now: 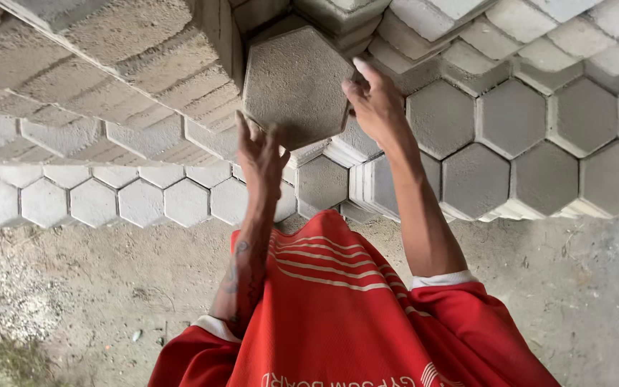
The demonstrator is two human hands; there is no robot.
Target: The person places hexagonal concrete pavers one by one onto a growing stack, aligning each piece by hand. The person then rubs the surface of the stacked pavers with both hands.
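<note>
Red-sleeved arms are lifting a hexagonal paving block [295,84], likely heavy and rigid, left hand [261,154] and right hand [372,100] gripping opposite edges.

The hexagonal paver [294,86] looks like rough, matt grey concrete; the shirt [338,315] is smooth red cloth.

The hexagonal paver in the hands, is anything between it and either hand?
Nothing visible does. The left hand grips the hexagonal paver at its lower edge and the right hand at its right edge, both touching it directly.
</note>
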